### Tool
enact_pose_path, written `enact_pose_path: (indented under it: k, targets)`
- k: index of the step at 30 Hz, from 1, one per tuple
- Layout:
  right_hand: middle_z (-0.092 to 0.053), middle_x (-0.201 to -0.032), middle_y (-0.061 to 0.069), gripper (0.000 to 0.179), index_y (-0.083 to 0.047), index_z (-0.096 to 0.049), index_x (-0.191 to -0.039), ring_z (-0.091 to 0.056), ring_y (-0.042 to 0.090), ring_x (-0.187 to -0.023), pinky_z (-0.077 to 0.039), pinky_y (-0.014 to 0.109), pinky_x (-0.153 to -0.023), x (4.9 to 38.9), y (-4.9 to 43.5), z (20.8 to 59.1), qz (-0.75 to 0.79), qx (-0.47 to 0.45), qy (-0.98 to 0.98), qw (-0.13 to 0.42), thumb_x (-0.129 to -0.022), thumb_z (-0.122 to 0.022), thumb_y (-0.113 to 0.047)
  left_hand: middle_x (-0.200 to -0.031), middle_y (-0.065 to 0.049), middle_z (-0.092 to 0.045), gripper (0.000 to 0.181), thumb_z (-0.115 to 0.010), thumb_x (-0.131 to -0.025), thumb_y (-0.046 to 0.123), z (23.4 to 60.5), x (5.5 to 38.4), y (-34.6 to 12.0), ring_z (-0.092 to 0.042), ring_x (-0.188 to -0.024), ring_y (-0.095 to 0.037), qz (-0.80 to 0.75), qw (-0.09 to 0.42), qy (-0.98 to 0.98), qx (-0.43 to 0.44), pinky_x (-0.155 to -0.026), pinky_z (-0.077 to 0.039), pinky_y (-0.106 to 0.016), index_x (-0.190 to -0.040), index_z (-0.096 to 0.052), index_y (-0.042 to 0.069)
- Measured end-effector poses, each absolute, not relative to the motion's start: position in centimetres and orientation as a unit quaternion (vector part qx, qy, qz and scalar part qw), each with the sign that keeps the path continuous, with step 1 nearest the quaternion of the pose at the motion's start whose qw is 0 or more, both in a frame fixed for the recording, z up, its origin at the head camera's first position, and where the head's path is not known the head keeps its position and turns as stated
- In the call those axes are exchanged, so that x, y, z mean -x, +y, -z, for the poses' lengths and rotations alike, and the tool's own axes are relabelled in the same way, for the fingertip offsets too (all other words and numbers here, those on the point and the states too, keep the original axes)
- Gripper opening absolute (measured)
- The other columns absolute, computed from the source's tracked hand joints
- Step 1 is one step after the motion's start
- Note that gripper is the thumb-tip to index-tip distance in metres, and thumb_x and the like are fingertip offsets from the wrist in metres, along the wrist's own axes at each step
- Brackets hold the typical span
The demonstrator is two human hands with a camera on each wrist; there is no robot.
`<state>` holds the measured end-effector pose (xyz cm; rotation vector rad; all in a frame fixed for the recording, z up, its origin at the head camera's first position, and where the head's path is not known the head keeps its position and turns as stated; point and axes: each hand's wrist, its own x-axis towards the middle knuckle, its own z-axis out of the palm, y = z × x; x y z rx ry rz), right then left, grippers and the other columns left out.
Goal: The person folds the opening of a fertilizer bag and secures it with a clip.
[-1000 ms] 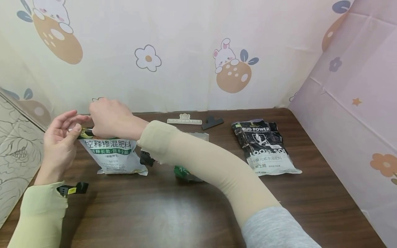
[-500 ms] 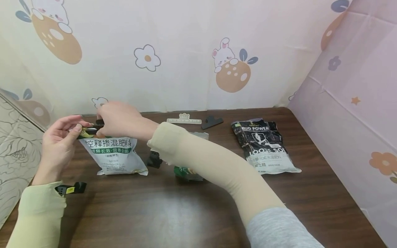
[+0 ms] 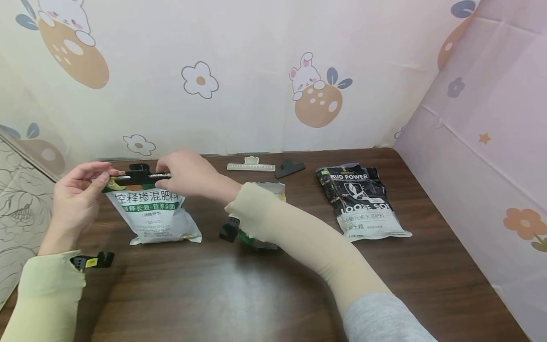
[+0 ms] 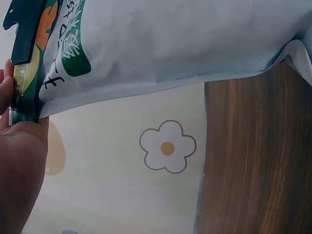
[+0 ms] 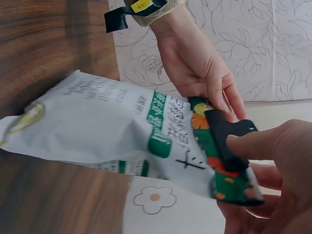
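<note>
A white bag (image 3: 155, 221) with green bands and Chinese lettering stands upright on the left part of the table. Across its folded green top sits a black bag clip (image 3: 138, 175), its tab pointing up. My left hand (image 3: 79, 202) pinches the top left corner of the bag between thumb and fingers, just beyond the clip's end. At the clip's right end is my right hand (image 3: 192, 173). In the right wrist view, its thumb lies on the black clip (image 5: 222, 131) while its fingers reach behind the bag's top edge.
Further back lie a cream bag clip (image 3: 251, 166) and another black clip (image 3: 290, 169). A black-and-white bag (image 3: 361, 204) lies to the right. My right forearm partly covers a green-and-silver packet (image 3: 256, 243). A patterned curtain (image 3: 248, 109) borders the table (image 3: 192, 294).
My right hand has moved right along the bag's top edge, bringing the black clip on it into view. The left hand keeps its pinch on the corner.
</note>
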<state>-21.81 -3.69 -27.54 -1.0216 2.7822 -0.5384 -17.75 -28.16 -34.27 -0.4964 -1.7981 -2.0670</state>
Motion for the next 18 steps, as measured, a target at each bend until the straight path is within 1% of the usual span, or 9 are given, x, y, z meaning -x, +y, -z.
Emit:
enact_pose_path:
  k: [5,10,12,18]
  targets:
    - [-0.066,-0.109,-0.013,0.027,-0.022,-0.07,-0.118,-0.056,0.001,-0.097,-0.043,0.019,-0.082,21.8,-2.6,29.1,0.242,0.322,0.913,0.061,-0.094,-0.068,-0.035,-0.1,-0.009,-0.072,0.026,-0.053,-0.094,-0.016,34.4,17.8,-28.2,-0.067,-0.098,-0.017,0.731,0.179,-0.635,0.172,-0.089,-0.049,-0.018,-0.12,-0.057,-0.018]
    - [-0.066,-0.093,-0.013,0.025,-0.019,-0.07,-0.114,-0.057,0.005,-0.084,-0.044,0.019,-0.07,21.9,-1.7,30.7,0.308,0.296,0.9,0.083,-0.093,-0.071,-0.032,-0.1,-0.011,-0.072,0.026,-0.054,-0.093,-0.017,34.6,18.0,-28.2,-0.068,-0.097,-0.019,0.747,0.178,-0.615,0.18,-0.087,-0.05,-0.02,-0.119,-0.054,-0.021]
    - [-0.066,-0.089,-0.013,0.025,-0.017,-0.069,-0.114,-0.057,0.005,-0.08,-0.043,0.019,-0.068,22.0,-1.4,31.3,0.331,0.291,0.893,0.089,-0.093,-0.072,-0.03,-0.1,-0.012,-0.072,0.026,-0.054,-0.093,-0.017,34.7,18.1,-28.2,-0.068,-0.097,-0.02,0.752,0.179,-0.608,0.18,-0.086,-0.051,-0.02,-0.119,-0.054,-0.022]
    - [-0.066,-0.087,-0.011,0.023,-0.013,-0.07,-0.114,-0.056,0.006,-0.077,-0.043,0.019,-0.069,22.1,-0.9,32.1,0.377,0.297,0.873,0.084,-0.093,-0.073,-0.022,-0.102,-0.012,-0.072,0.026,-0.056,-0.094,-0.013,34.5,17.9,-28.0,-0.067,-0.099,-0.019,0.744,0.18,-0.623,0.159,-0.087,-0.05,-0.02,-0.12,-0.057,-0.017]
